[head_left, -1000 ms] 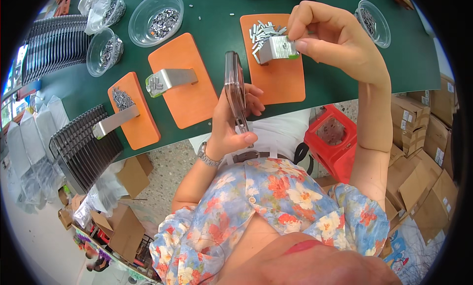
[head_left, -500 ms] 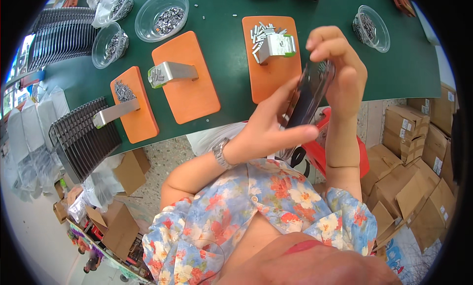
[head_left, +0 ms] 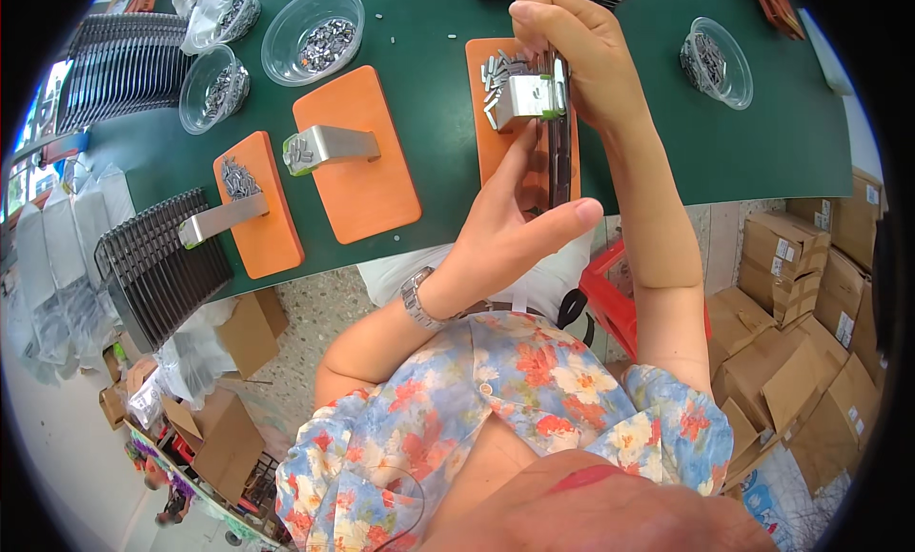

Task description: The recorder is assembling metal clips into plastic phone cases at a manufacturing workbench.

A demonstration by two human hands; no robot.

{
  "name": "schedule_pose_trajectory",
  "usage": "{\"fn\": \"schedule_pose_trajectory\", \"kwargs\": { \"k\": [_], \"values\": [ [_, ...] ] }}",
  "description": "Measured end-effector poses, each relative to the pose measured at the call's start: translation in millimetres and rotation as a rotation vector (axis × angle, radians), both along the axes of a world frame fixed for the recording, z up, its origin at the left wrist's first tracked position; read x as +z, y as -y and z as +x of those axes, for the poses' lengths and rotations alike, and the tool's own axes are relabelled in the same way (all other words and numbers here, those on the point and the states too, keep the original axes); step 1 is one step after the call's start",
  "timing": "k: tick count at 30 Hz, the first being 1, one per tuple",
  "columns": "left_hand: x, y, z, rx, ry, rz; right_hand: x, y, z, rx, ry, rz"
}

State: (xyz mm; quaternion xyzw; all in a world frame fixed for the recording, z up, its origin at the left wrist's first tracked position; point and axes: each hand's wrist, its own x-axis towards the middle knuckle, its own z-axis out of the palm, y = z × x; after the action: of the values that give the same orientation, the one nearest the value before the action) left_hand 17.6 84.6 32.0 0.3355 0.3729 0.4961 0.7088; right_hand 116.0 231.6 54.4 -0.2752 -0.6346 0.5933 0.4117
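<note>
A thin dark plastic panel (head_left: 560, 166) is seen almost edge-on, against the green-trimmed end of a metal bracket (head_left: 527, 96). My right hand (head_left: 586, 61) grips its far end, fingers curled over the top. At the near end my left hand (head_left: 500, 228) holds it, with the fingers along its left side and the thumb stretched across to the right. The bracket rises from an orange board (head_left: 486, 152). Small silvery metal pieces (head_left: 496, 75) lie in a loose heap on that board, left of the bracket. Contact between panel and bracket end is partly hidden.
Two more orange boards (head_left: 367, 204) with metal brackets stand to the left on the green table (head_left: 438, 104). Clear bowls (head_left: 313, 37) of small metal parts sit at far left and far right. Stacked dark panels (head_left: 162, 266) stand at left; cardboard boxes (head_left: 777, 256) lie at right.
Both hands have carried the dark panel away from me and slightly left, up to the bracket end. The panel has turned from tilted to nearly edge-on.
</note>
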Motion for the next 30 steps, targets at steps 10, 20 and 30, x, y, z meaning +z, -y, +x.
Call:
{"fn": "schedule_pose_trajectory", "kwargs": {
  "k": [10, 20, 30],
  "values": [
    [12.0, 6.4, 15.2, -0.018, 0.105, 0.015, 12.8, 8.4, 8.9, 0.010, -0.038, -0.118],
    [-5.3, -26.2, 12.3, 0.058, 0.037, 0.022, -20.7, -35.6, -5.8, 0.073, -0.150, -0.160],
    [-57.4, -96.3, 14.5, 0.116, -0.225, 0.110, -94.7, -109.2, -5.6, 0.138, -0.232, -0.122]
  ]
}}
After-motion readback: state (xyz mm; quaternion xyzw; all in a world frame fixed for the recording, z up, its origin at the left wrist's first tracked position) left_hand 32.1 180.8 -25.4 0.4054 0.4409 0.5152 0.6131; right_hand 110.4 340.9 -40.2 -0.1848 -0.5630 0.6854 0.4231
